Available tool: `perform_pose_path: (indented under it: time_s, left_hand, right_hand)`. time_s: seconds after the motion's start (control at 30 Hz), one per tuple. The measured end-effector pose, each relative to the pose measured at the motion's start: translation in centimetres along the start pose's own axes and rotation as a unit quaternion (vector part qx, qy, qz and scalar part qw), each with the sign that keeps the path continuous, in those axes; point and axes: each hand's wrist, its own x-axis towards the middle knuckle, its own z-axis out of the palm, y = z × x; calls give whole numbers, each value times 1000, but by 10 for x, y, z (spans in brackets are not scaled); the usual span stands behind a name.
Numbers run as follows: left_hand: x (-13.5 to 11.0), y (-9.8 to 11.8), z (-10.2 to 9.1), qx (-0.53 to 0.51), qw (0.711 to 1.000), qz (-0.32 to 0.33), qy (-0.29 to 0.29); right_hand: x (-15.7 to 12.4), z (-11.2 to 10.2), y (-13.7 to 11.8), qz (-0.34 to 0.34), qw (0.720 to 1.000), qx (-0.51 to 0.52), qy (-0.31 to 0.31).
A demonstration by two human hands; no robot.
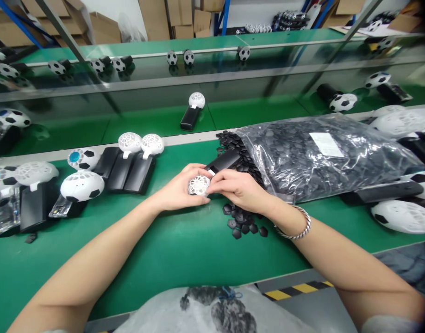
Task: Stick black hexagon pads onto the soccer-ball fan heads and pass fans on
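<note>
My left hand (179, 188) is wrapped around the white openwork head of a football-shaped handheld fan (198, 185). The fan's black handle (223, 161) points away to the upper right. At the head's right edge, the thumb and fingers of my right hand (238, 188) are pinched together; whatever is between the fingertips is too small to make out. Loose black pentagon pieces (245, 222) lie under and beside my right wrist, with more heaped behind it. They spread from the mouth of a clear plastic bag (323, 157) full of the same pieces.
Several fans with black handles (139, 173) lie at the left of the green table (157, 268). More white fan heads (403, 216) are at the far right. Beyond the table edge, one fan (196, 100) lies on a green conveyor belt (143, 122). Football-patterned heads (189, 57) line a shelf behind.
</note>
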Motion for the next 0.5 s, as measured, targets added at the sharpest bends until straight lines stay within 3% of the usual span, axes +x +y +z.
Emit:
perform_pose_path:
  time_s: [0.23, 0.5]
  left_hand:
    - [2, 2, 12, 19, 997, -8, 78]
    - [3, 4, 16, 27, 995, -20, 97]
  right_hand:
    - [4, 5, 3, 24, 999, 10, 32]
    - [3, 5, -1, 71, 994, 69, 37]
